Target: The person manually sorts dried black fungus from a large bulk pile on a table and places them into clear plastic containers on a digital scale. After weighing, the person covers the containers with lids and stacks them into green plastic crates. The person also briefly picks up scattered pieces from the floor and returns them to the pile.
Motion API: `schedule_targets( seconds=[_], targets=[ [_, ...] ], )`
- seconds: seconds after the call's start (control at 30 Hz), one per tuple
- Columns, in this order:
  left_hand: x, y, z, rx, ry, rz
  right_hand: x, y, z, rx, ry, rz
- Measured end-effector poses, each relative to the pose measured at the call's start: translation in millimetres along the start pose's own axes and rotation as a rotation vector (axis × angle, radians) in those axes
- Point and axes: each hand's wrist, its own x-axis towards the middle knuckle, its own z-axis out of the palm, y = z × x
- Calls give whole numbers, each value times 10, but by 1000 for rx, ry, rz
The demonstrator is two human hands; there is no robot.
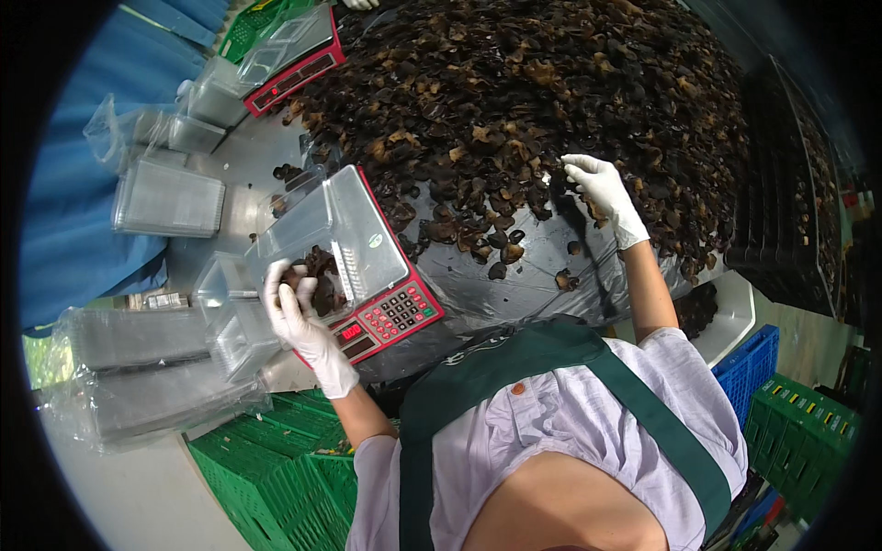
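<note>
Both my hands wear white gloves. My left hand point(301, 324) curls at a clear plastic tray point(293, 231) on a red-framed digital scale point(382, 275); dark pieces of what looks like wood ear mushroom point(325, 279) lie in the tray beside my fingers. A dark piece shows between that hand's thumb and fingers. My right hand point(601, 193) reaches over the near edge of a large heap of the brown-black mushrooms point(517, 103), thumb and fingers close together at the tips. Whether anything small is pinched there cannot be made out.
Clear plastic containers point(169, 200) stand stacked at the left, some in bags. A second red scale point(296, 65) carries trays at the top left, near another person's gloved hand point(361, 3). Green crates point(255, 468) stand below the table's left side; black crates point(785, 186) are at the right, with a white tub point(741, 310) below.
</note>
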Motion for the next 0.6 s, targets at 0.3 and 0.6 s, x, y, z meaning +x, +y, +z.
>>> schedule_targets(
  seconds=[0.3, 0.6],
  targets=[
    [129, -586, -312, 1374, -263, 485, -209, -1, 584, -404, -1, -302],
    [28, -554, 277, 1484, 52, 537, -890, 391, 1457, -920, -359, -801]
  ],
)
